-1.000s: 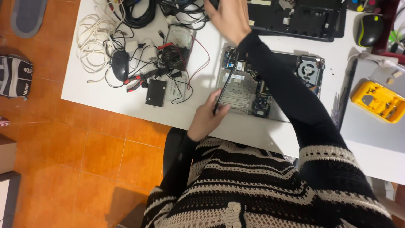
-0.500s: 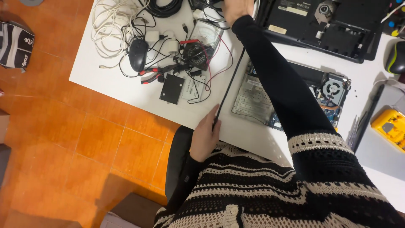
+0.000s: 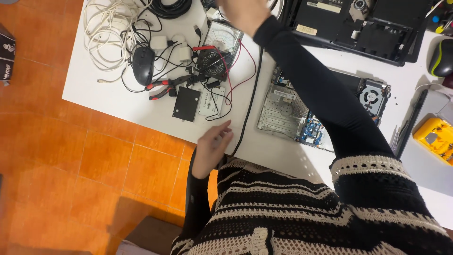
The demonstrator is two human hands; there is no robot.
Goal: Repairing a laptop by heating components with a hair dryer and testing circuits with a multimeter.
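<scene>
The work on the white table (image 3: 118, 101) stands at a mid-disassembly stage, as far as can be judged. A laptop base (image 3: 358, 28) lies at the far right with its underside panel already off and its inner bays exposed, and a bare metal chassis with circuit board (image 3: 295, 115) sits nearer, its blue board and a round cooling fan (image 3: 373, 97) uncovered. Nothing visible suggests reassembly has begun; the parts lie separate and the testing gear is out. The right hand (image 3: 240, 14) reaches to the far edge of the table beside an analogue multimeter (image 3: 219, 49); it is blurred and cut by the frame edge, so whether it grips anything cannot be told. The left hand (image 3: 212, 146) hovers at the near edge of the table with its fingers loosely spread and holding nothing, just beside a thin black cable (image 3: 249, 101). That cable is the item closest to both hands: it runs in one long, nearly straight line from the far side by the right hand down to the near edge by the left hand, passing between the multimeter and the chassis. It appears slim, smooth and unkinked. Left of it lie a black drive (image 3: 186, 104), red-handled pliers (image 3: 160, 89), a black mouse (image 3: 143, 63) and a loose coil of white cables (image 3: 106, 26). A yellow meter (image 3: 436, 139) rests at the right.
</scene>
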